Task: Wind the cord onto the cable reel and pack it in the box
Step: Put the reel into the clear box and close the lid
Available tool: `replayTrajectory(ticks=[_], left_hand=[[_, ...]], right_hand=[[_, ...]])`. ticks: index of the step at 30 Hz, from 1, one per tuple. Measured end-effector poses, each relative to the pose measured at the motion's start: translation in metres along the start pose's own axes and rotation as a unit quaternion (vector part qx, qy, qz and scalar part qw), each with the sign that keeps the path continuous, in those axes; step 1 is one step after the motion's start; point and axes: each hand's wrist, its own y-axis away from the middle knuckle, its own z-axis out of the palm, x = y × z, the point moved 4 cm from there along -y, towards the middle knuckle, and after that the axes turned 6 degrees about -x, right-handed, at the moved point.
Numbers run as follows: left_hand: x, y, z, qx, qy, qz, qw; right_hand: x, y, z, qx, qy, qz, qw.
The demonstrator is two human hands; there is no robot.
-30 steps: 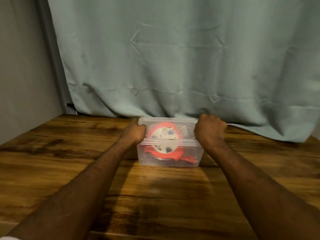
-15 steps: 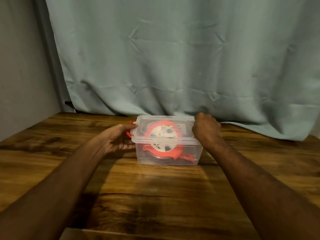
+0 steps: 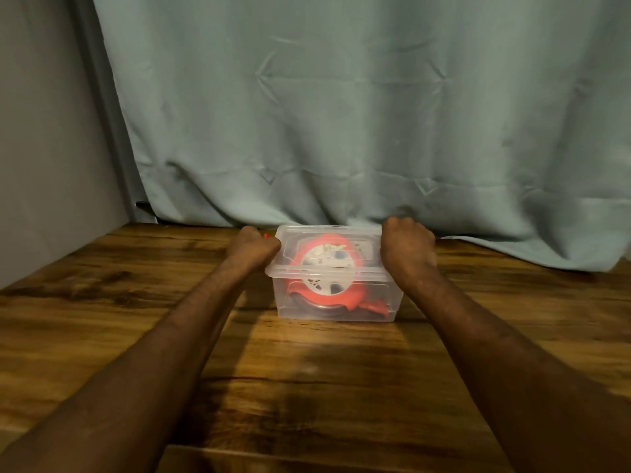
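Note:
A clear plastic box (image 3: pixel 386 303) stands on the wooden table near the curtain, with its clear lid (image 3: pixel 327 230) resting on top. Inside lies the red cable reel (image 3: pixel 327 268) with a white centre disc, and dark cord shows beneath it at the box's bottom. My left hand (image 3: pixel 254 249) is curled against the left end of the lid, next to a small red latch. My right hand (image 3: pixel 406 247) is curled over the right end of the lid. Both hands' fingers are hidden behind the box ends.
The wooden table (image 3: pixel 307 387) stretches toward me, its front edge at the bottom of the view. A pale teal curtain (image 3: pixel 341 114) hangs right behind the box. A grey wall (image 3: pixel 44 148) bounds the left side.
My left hand, which had opened beside the box's left end half a second ago, has closed against the lid's left end again. My right hand has stayed on the right end.

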Motion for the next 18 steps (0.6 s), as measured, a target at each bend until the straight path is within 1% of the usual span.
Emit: replayTrajectory(ticks=[3,7,8,10,12,13,14,16,18], left_hand=[[0.009,0.004,0.004,0.041,-0.150,0.045,0.987],[0.011,0.004,0.009,0.035,-0.213,0.053,0.975],[0.011,0.005,0.009,0.031,-0.223,0.057,0.973],[0.014,0.017,0.006,0.041,-0.259,0.086,0.961],[0.025,0.042,0.004,0.106,-0.304,0.176,0.930],[0.031,0.057,0.004,0.137,-0.314,0.225,0.912],[0.032,0.072,0.006,0.148,-0.329,0.251,0.898],[0.029,0.095,0.015,0.134,-0.384,0.254,0.878],[0.018,0.108,0.023,0.123,-0.414,0.267,0.862]], right_hand=[[0.000,0.000,-0.002,0.001,0.007,-0.002,1.000],[0.001,0.001,-0.001,0.005,-0.026,0.007,1.000],[0.002,0.002,-0.003,0.020,-0.047,0.014,0.999],[0.004,0.010,-0.011,0.081,-0.094,0.023,0.992],[-0.001,0.028,-0.020,0.138,-0.132,0.003,0.982],[-0.004,0.039,-0.021,0.149,-0.148,-0.015,0.978],[-0.008,0.052,-0.019,0.147,-0.152,-0.033,0.977],[-0.013,0.072,-0.008,0.132,-0.128,-0.051,0.982],[-0.011,0.081,0.004,0.118,-0.123,-0.064,0.983]])
